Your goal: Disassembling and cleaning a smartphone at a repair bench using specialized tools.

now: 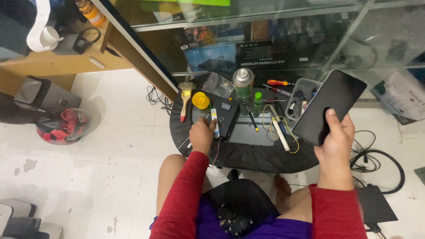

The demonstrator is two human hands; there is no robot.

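Observation:
My right hand (335, 140) holds a black smartphone (328, 106) up above the right side of a small round black table (248, 157), screen dark. My left hand (202, 134) reaches onto the table's left part, fingers closed around a small white tube with a blue and yellow label (214, 118). It lies beside a black box-shaped device (227, 116). Both arms wear red sleeves.
On the table stand a paintbrush (185, 97), a yellow cap (200, 100), a spray can (243, 85), a small green bottle (257, 100), screwdrivers (277, 83), a grey parts tray (301, 95) and yellow wire (283, 128). A glass display cabinet (274, 40) rises behind. Cables (376, 161) lie right; a helmet (62, 126) left.

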